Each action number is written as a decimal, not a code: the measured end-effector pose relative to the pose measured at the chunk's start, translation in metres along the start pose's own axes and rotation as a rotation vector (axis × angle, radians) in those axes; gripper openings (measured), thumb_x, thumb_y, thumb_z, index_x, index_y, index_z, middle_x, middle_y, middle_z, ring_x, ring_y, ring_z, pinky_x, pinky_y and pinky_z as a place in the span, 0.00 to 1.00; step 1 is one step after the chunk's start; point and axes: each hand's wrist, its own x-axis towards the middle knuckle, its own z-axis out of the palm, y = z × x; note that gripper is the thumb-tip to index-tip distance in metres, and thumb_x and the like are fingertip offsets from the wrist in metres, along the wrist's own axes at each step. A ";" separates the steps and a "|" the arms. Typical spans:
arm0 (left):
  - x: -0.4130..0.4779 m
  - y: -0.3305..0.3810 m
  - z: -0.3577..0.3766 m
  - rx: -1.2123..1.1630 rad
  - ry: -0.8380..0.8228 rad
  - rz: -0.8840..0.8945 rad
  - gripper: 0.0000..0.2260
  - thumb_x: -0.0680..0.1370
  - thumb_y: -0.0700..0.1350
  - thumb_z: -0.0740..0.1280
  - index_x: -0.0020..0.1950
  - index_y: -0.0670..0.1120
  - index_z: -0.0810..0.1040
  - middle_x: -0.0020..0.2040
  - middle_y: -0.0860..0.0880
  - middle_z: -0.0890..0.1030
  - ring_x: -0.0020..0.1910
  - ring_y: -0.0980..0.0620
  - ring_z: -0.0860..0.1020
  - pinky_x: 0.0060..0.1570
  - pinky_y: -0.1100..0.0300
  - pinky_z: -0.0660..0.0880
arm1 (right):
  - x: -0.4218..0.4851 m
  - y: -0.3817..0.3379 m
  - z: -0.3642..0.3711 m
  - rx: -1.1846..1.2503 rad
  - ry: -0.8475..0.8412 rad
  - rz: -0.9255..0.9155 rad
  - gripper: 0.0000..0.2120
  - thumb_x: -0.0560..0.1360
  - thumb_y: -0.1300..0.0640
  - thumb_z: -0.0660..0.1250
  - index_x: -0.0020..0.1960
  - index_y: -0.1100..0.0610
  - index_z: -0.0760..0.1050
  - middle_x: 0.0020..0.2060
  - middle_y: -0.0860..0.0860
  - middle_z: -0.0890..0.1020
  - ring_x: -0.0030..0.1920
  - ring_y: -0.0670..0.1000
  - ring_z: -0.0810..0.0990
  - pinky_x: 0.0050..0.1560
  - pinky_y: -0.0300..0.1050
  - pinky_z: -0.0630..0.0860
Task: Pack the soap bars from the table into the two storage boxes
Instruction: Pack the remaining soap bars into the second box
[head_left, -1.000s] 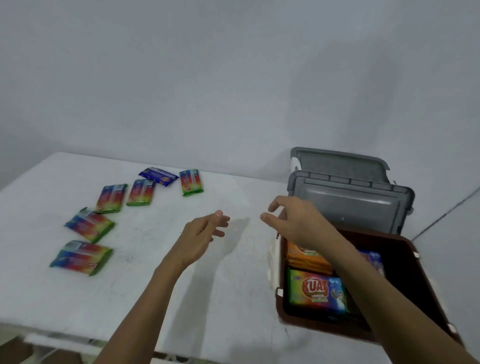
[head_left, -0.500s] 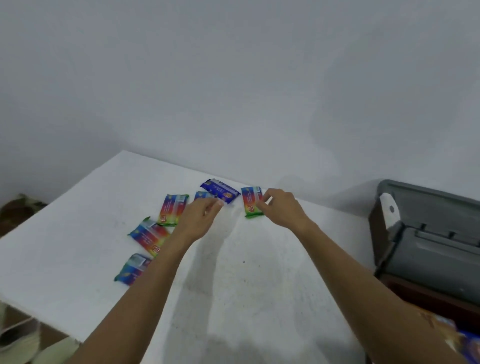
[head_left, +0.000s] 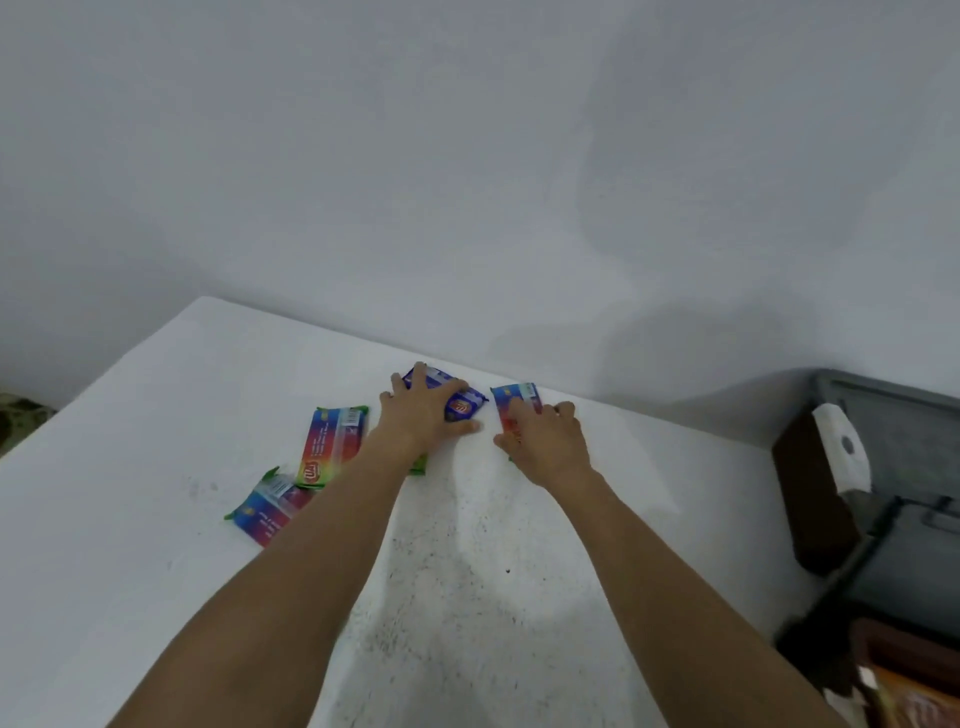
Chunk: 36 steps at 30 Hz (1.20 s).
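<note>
The blue soap bar (head_left: 462, 406) lies flat and slanted on the worktop (head_left: 156, 415) by the wall edge. The left hand (head_left: 421, 413) spans it, fingers (head_left: 420, 370) over its far edge. Just right of it, a first rainbow bar (head_left: 517, 401) lies lengthways, its near half under the right hand (head_left: 550, 447). Left of the blue soap bar a second rainbow bar (head_left: 332, 447) lies label up, and a third rainbow bar (head_left: 265, 506) lies further left and nearer. Well to its right stand two brown boxes with grey lids raised: the far storage box (head_left: 815, 499), and the near storage box (head_left: 914, 649), blurred, holding an orange pack (head_left: 924, 701)
</note>
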 end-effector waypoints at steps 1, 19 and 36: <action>0.001 0.001 -0.001 -0.014 0.023 -0.008 0.30 0.73 0.69 0.63 0.72 0.61 0.64 0.76 0.43 0.56 0.71 0.36 0.60 0.67 0.41 0.62 | -0.002 -0.003 0.001 -0.035 0.051 0.011 0.20 0.79 0.46 0.61 0.66 0.54 0.66 0.60 0.59 0.77 0.58 0.61 0.70 0.50 0.49 0.68; -0.060 0.019 -0.031 -1.721 0.018 -0.245 0.20 0.79 0.61 0.58 0.61 0.49 0.78 0.59 0.43 0.80 0.52 0.45 0.79 0.57 0.52 0.74 | -0.081 0.051 -0.078 1.607 -0.124 0.364 0.17 0.81 0.57 0.55 0.65 0.61 0.73 0.55 0.64 0.83 0.51 0.65 0.83 0.49 0.52 0.79; -0.164 0.182 -0.011 -1.627 -0.176 0.138 0.12 0.80 0.46 0.66 0.61 0.42 0.77 0.54 0.41 0.84 0.49 0.43 0.84 0.45 0.55 0.82 | -0.243 0.171 -0.125 1.512 0.047 0.223 0.17 0.72 0.65 0.72 0.60 0.58 0.75 0.47 0.57 0.86 0.45 0.55 0.85 0.49 0.54 0.82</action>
